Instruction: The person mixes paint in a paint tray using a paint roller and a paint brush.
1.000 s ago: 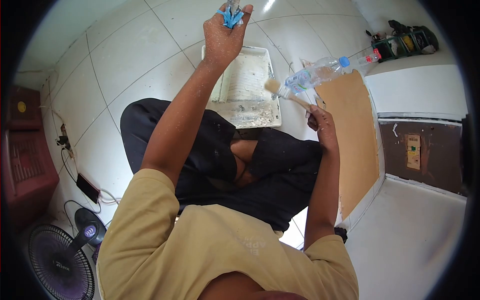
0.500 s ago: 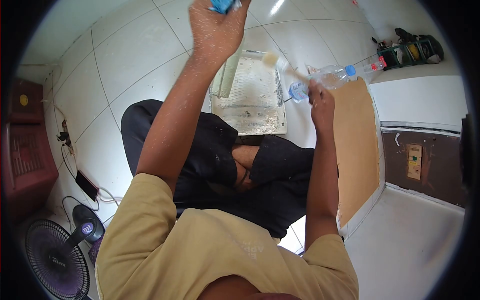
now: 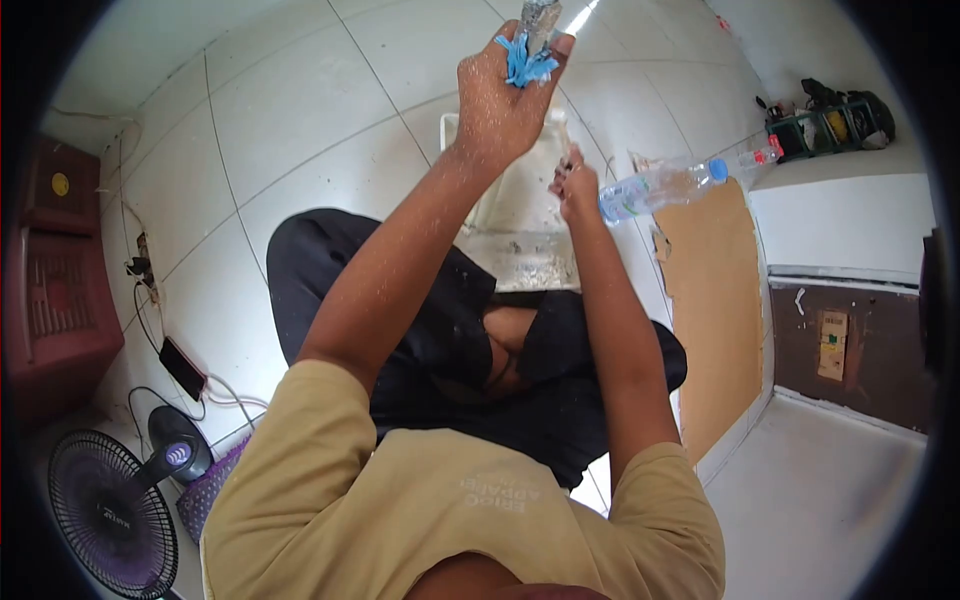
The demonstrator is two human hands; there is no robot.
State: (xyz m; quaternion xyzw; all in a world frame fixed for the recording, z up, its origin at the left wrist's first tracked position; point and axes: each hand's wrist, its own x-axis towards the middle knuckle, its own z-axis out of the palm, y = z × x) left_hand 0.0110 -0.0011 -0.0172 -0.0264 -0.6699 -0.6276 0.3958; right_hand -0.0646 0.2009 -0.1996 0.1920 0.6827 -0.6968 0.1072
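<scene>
My left hand (image 3: 503,105), dotted with white specks, is closed round a grey-white mottled stick-like piece (image 3: 540,18) with frayed blue strips (image 3: 528,62) at its lower end. The top of that piece runs out of view. Lower and to the right, my right hand (image 3: 576,186) grips a thin-handled brush (image 3: 558,122) with a pale head, pointing up and away from me. Beneath both hands lies a paint-crusted tray (image 3: 550,262) on the tiles, its far part partly hidden by my left hand and forearm. A pale greenish strip lies along its left side.
Clear plastic bottle (image 3: 665,190) with a blue cap lies right of the tray, beside brown board (image 3: 715,300). A green basket (image 3: 830,128) holds assorted items at the far right. Left are a phone (image 3: 182,368), cables, a fan (image 3: 115,515) and a maroon cabinet (image 3: 65,290).
My left hand has moved right and slightly down, showing more of the piece it holds. My right hand has shifted left over the tray with the brush, now more upright in view.
</scene>
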